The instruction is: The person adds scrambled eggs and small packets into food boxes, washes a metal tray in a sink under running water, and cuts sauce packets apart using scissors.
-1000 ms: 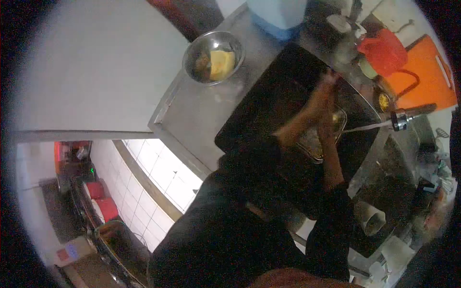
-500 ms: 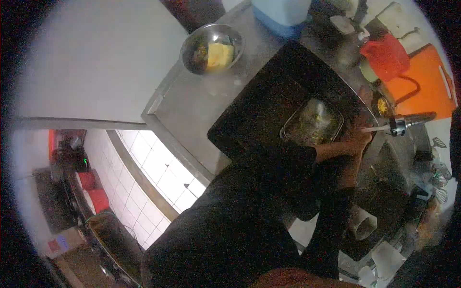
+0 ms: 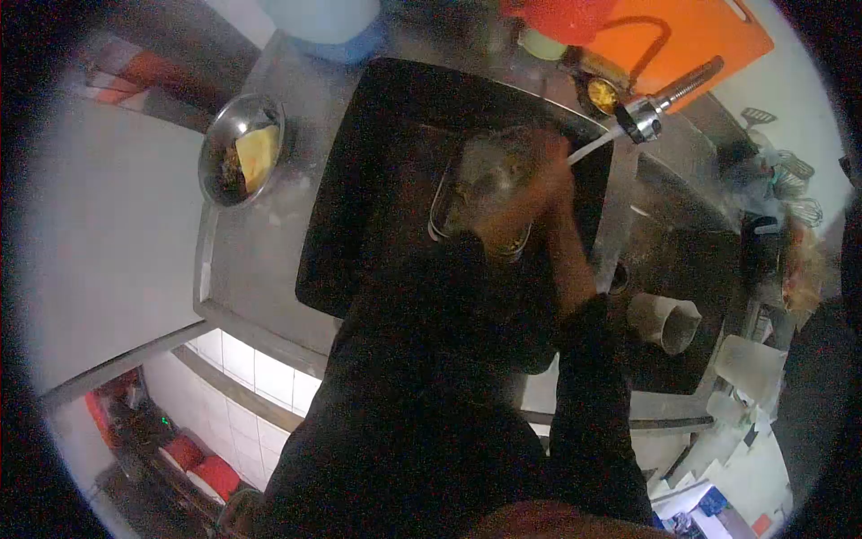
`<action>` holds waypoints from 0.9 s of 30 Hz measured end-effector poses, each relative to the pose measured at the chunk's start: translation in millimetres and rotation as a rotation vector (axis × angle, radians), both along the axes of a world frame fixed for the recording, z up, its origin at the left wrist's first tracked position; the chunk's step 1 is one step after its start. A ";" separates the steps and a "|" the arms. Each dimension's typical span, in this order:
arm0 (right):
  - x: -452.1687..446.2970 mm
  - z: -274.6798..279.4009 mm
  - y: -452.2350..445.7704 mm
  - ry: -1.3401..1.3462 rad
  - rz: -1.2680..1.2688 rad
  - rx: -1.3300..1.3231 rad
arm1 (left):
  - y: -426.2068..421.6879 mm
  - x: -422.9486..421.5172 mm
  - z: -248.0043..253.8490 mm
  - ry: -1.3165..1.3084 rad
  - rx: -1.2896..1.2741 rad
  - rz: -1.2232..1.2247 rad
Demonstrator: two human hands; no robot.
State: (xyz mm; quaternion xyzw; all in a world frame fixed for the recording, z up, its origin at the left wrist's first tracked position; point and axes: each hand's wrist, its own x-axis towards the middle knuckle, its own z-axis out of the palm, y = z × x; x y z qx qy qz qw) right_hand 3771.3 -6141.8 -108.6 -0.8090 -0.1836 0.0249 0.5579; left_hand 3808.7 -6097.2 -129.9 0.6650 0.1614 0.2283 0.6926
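Observation:
My left hand and my right hand are close together over the dark sink, at the water stream from the tap. Dim light and motion smear their fingers, so their shape cannot be made out. Just left of the hands, a rectangular metal pan sits in the sink with water and yellowish bits in it. Whether either hand touches the pan cannot be told.
A metal bowl holding a yellow sponge-like piece stands on the left counter. A blue-and-white container and an orange cutting board are behind the sink. A whitish cup-like container lies in the second basin on the right.
The camera view has turned, so the sink and bowl appear farther left. Both hands remain together by the running water, with my left hand now more over the pan's right side.

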 end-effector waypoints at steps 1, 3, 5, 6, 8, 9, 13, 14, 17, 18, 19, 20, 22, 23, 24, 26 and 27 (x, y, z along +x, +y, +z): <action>5.4 -6.2 -7.6 0.010 0.004 -0.012 | -18.2 -4.4 1.1 0.047 0.242 0.168; 5.5 -3.4 -7.5 0.025 0.011 -0.009 | -6.4 -0.8 2.4 0.057 0.047 0.016; -8.8 -7.2 -2.9 0.017 -0.005 -0.009 | 16.9 13.4 -4.5 0.009 -0.503 -0.240; -7.9 -6.1 -2.2 0.016 -0.013 -0.013 | 13.6 13.5 -9.5 0.012 -0.448 -0.220; 4.4 -3.4 -5.1 0.027 -0.044 -0.015 | -10.6 6.1 -14.5 0.065 0.068 0.005; 6.8 -3.7 -9.7 0.041 -0.052 -0.016 | -13.6 3.4 -17.7 0.075 0.163 0.036; -16.0 -12.8 -10.4 0.040 -0.040 -0.026 | 1.1 -1.3 0.8 -0.066 -0.716 -0.247; -14.4 -17.0 -14.8 0.039 -0.041 -0.034 | -17.7 -21.8 17.6 -0.067 -0.308 0.006; -2.8 -28.9 -40.6 0.080 -0.039 -0.050 | -20.7 -31.4 21.7 -0.032 -0.033 0.141; 2.2 -25.1 -38.7 0.083 -0.042 -0.050 | -12.2 -24.7 20.6 -0.010 -0.173 0.035; 0.1 -23.1 -36.3 0.082 -0.057 -0.046 | -3.0 -14.9 20.4 0.006 -0.314 -0.069; -5.3 -16.7 -24.4 0.069 -0.072 -0.040 | 0.9 -12.5 14.4 0.039 -0.462 -0.178; -2.7 -7.8 -8.4 0.058 -0.107 -0.039 | -1.5 -16.2 3.9 0.078 -0.627 -0.300; 5.8 -6.2 -5.2 0.063 -0.139 -0.044 | 0.4 -16.1 0.2 -0.091 -0.684 -0.391; 14.0 -4.7 -3.8 0.070 -0.177 -0.047 | 2.9 -15.4 -3.5 -0.174 -0.708 -0.441; 24.2 -5.1 -0.6 0.089 -0.238 -0.064 | 8.5 -17.0 -10.5 -0.314 -0.854 -0.585; 24.9 -6.6 0.7 0.093 -0.258 -0.087 | 11.9 -17.2 -12.9 -0.378 -0.973 -0.673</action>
